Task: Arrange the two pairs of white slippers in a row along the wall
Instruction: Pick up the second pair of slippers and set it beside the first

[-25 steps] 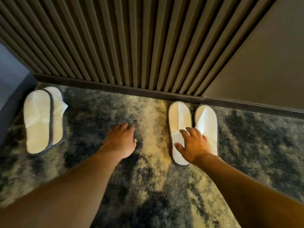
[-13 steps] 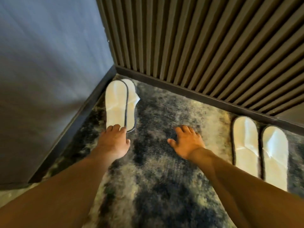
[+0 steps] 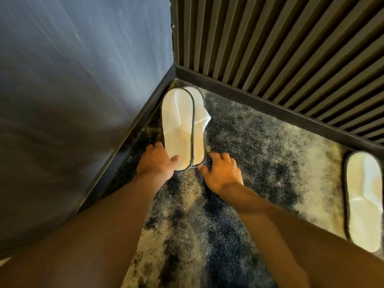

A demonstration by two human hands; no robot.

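Heel end of the stacked slipper pair (image 3: 182, 129), frame centre, is bracketed by the left hand (image 3: 155, 163) and right hand (image 3: 221, 173); fingers spread, nothing gripped. Pair is wedged in the corner against the baseboard (image 3: 145, 113). Open carpet (image 3: 259, 152) lies rightward toward the other slipper (image 3: 363, 200), probably room for separating.

1. Slippers, white, grey-edged: three in view. Two overlap in the corner, top slipper (image 3: 178, 123) over lower slipper (image 3: 200, 119); one, the right slipper (image 3: 362, 196), lies apart.
2. Hands: two, left hand (image 3: 154, 162) and right hand (image 3: 222, 173).
3. Walls: two, blue wall (image 3: 72, 80) and slatted wall (image 3: 280, 42).
4. Carpet (image 3: 249, 154): one.
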